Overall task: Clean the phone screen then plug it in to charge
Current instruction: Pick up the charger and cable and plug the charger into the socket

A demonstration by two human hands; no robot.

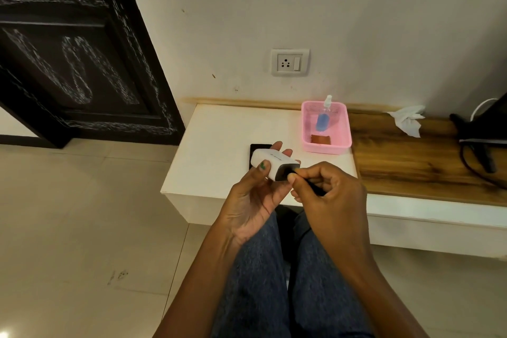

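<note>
My left hand (255, 195) holds a white charger adapter (271, 163) with a dark end face, above the front of the white table (219, 145). My right hand (329, 192) pinches a black cable plug (295, 173) against that dark face; the cable runs under my palm. The black phone (256, 149) lies flat on the table behind the adapter, mostly hidden by it. A white wall socket with a switch (290, 62) is on the wall above the table.
A pink basket (343, 129) on the table holds a blue spray bottle (323, 116) and a brown cloth (320, 139). A crumpled white tissue (408, 119) and black cables (477, 145) lie on the wooden shelf at right. A dark door stands at left.
</note>
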